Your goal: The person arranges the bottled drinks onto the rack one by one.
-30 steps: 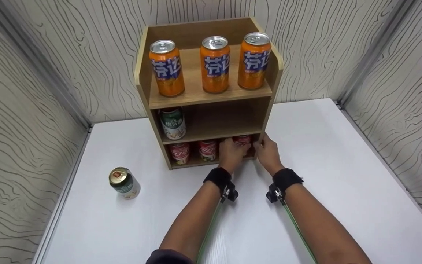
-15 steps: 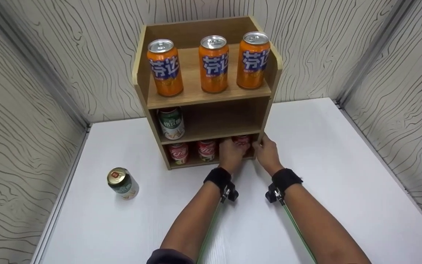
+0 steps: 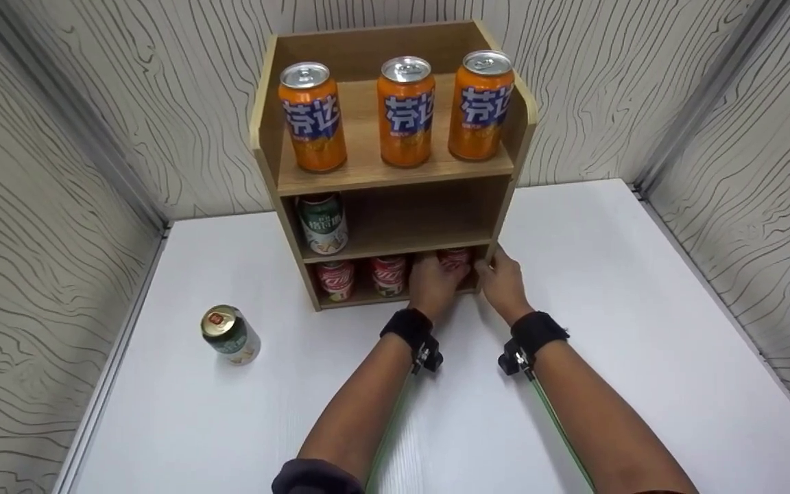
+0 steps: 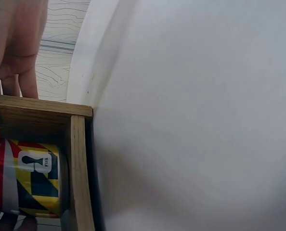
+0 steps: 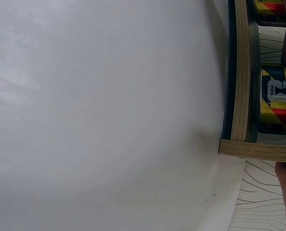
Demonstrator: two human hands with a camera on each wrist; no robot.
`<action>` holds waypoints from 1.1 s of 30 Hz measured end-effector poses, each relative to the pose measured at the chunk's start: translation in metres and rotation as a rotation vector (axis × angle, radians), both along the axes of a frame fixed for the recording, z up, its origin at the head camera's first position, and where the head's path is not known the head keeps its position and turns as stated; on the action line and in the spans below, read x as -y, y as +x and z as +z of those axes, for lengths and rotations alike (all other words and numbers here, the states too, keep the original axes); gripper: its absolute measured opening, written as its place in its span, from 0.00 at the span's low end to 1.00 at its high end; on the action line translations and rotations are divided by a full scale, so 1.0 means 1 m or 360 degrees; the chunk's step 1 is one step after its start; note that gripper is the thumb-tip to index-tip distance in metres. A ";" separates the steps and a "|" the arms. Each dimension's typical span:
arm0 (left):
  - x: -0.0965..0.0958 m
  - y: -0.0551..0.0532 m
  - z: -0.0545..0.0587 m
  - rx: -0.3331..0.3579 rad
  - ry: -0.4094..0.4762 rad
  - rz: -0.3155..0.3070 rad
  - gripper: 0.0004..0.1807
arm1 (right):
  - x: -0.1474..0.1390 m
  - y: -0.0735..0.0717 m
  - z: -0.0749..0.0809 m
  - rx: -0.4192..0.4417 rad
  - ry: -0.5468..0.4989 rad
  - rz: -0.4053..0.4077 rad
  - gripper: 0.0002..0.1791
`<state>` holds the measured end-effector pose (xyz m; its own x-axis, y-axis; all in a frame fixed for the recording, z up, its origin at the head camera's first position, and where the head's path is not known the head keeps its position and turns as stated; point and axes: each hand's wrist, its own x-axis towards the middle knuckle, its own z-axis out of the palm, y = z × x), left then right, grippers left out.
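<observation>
A wooden shelf (image 3: 395, 182) stands on the table. In its bottom row, my left hand (image 3: 431, 281) grips the rightmost red can (image 3: 455, 258). The left wrist view shows this can (image 4: 30, 175) near the side panel, with fingers at its two sides. My right hand (image 3: 505, 285) is at the shelf's right side and holds the front edge of the side panel, thumb toward the front; some fingertips are hidden. Two more red cans, one at the left (image 3: 337, 280) and one in the middle (image 3: 388, 274), stand in the same row.
Three orange soda cans (image 3: 405, 113) stand on the top shelf. One green-and-white can (image 3: 323, 223) is at the left of the middle shelf. Another green-and-white can (image 3: 232, 336) stands on the white table (image 3: 642, 343), left of the shelf. Patterned walls (image 3: 196, 123) enclose the table.
The head view has shifted slightly. Both hands stay at the shelf's lower right, and the cans have not visibly changed places.
</observation>
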<state>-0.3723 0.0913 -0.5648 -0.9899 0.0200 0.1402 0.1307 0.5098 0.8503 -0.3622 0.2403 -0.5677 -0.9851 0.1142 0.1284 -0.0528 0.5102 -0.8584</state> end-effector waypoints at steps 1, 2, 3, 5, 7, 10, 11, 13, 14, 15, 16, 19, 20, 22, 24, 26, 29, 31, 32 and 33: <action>0.000 0.000 0.000 -0.0006 -0.0025 -0.0005 0.32 | 0.000 0.000 0.001 0.0010 0.0004 0.0003 0.28; 0.001 0.000 0.001 -0.0011 -0.0044 -0.0014 0.32 | 0.000 0.000 0.001 0.0019 0.0009 0.0006 0.28; 0.002 0.000 0.001 -0.0011 -0.0052 -0.0023 0.32 | 0.000 0.000 0.001 0.0026 0.0014 0.0006 0.28; 0.003 0.000 0.002 -0.0013 -0.0052 -0.0048 0.32 | 0.000 -0.001 0.001 0.0038 0.0013 0.0006 0.28; 0.004 0.001 0.003 -0.0007 -0.0044 -0.0065 0.33 | 0.000 -0.001 0.000 0.0039 0.0015 0.0002 0.28; 0.005 0.001 0.005 -0.0002 -0.0030 -0.0096 0.31 | 0.001 -0.001 -0.001 0.0034 0.0009 0.0011 0.28; 0.006 0.002 0.005 0.0001 -0.0032 -0.0103 0.30 | 0.001 -0.001 -0.002 0.0030 0.0009 0.0013 0.27; 0.007 0.002 0.006 -0.0007 -0.0041 -0.0105 0.28 | 0.001 -0.001 -0.003 0.0023 0.0006 0.0012 0.27; 0.008 0.002 0.007 -0.0010 -0.0043 -0.0101 0.27 | 0.001 -0.002 -0.003 0.0017 0.0004 0.0010 0.26; 0.008 0.003 0.008 -0.0012 -0.0039 -0.0095 0.27 | 0.001 -0.002 -0.003 0.0013 0.0003 0.0007 0.26; 0.009 0.003 0.008 -0.0023 -0.0040 -0.0086 0.27 | 0.001 -0.002 -0.004 0.0010 0.0001 0.0000 0.26; 0.010 0.005 0.010 -0.0049 -0.0017 -0.0071 0.28 | 0.001 -0.003 -0.003 0.0002 0.0012 -0.0007 0.27; 0.011 0.006 0.011 -0.0057 -0.0010 -0.0067 0.29 | 0.000 -0.003 -0.003 0.0003 0.0015 -0.0009 0.27; 0.011 0.008 0.011 -0.0081 -0.0023 -0.0055 0.29 | 0.000 -0.003 -0.002 0.0005 0.0018 -0.0005 0.28; 0.012 0.010 0.013 -0.0096 -0.0047 -0.0041 0.29 | -0.001 -0.003 -0.001 0.0008 0.0011 -0.0003 0.28; 0.013 0.012 0.013 -0.0100 -0.0080 -0.0020 0.28 | -0.001 -0.003 0.000 0.0012 0.0002 0.0001 0.28; 0.015 0.014 0.013 -0.0102 -0.0092 -0.0018 0.30 | -0.001 -0.002 0.001 0.0025 -0.0006 0.0012 0.28; 0.017 0.016 0.012 -0.0101 -0.0086 -0.0029 0.31 | 0.000 -0.002 0.000 0.0033 -0.0002 0.0019 0.29; 0.018 0.018 0.012 -0.0106 -0.0079 -0.0037 0.32 | 0.000 -0.002 0.000 0.0036 0.0001 0.0023 0.29; 0.019 0.019 0.012 -0.0121 -0.0075 -0.0046 0.32 | 0.000 -0.002 0.000 0.0036 0.0008 0.0027 0.29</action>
